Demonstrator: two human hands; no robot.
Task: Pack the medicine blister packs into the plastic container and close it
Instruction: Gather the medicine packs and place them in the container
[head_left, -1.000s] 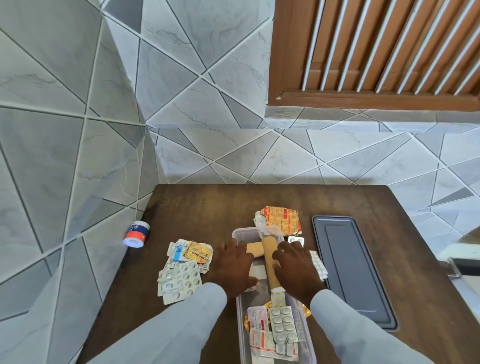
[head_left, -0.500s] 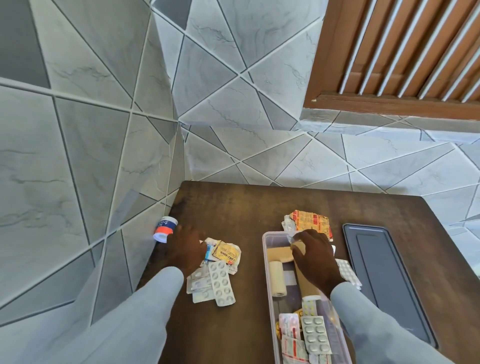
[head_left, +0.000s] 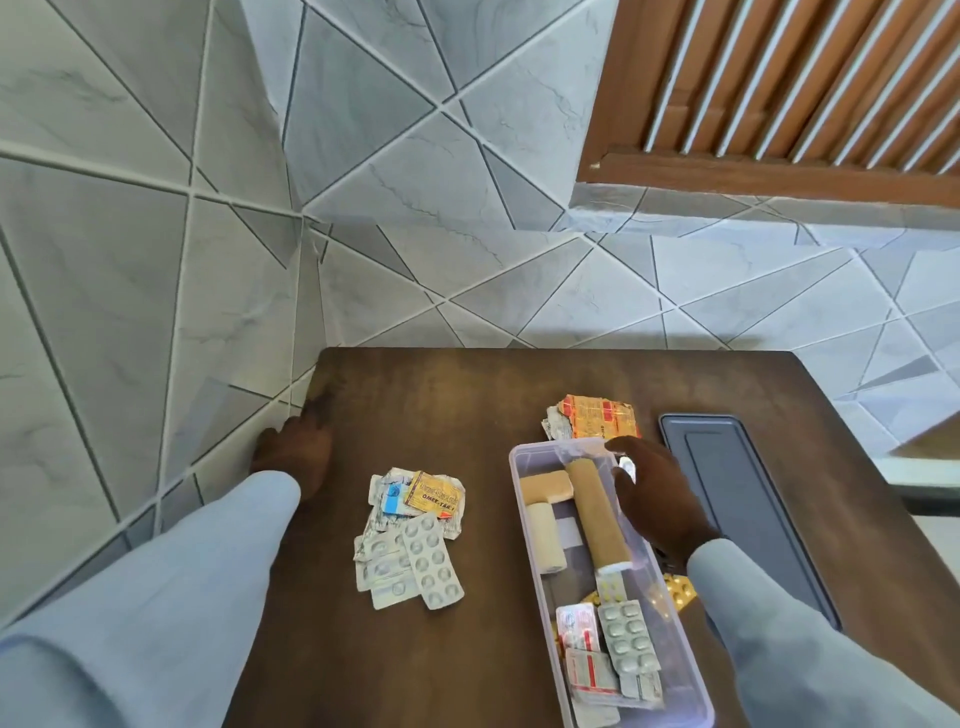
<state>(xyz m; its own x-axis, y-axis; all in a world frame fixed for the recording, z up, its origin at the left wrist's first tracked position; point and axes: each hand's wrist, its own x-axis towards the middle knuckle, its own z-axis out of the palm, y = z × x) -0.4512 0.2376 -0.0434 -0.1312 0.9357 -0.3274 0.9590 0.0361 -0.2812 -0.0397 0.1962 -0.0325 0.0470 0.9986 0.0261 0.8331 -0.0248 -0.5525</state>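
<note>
On a brown bench, the right hand (head_left: 655, 496) hovers, fingers loose, over the plastic container (head_left: 691, 691); the left hand's (head_left: 296, 454) grip cannot be told.

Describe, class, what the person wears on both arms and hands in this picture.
Both arms are covered by long, loose, pale blue-grey fabric sleeves, the left sleeve and the right sleeve, each ending at the wrist. The left hand and the right hand are bare: no gloves, and no rings, watch or bracelets are visible.
</note>
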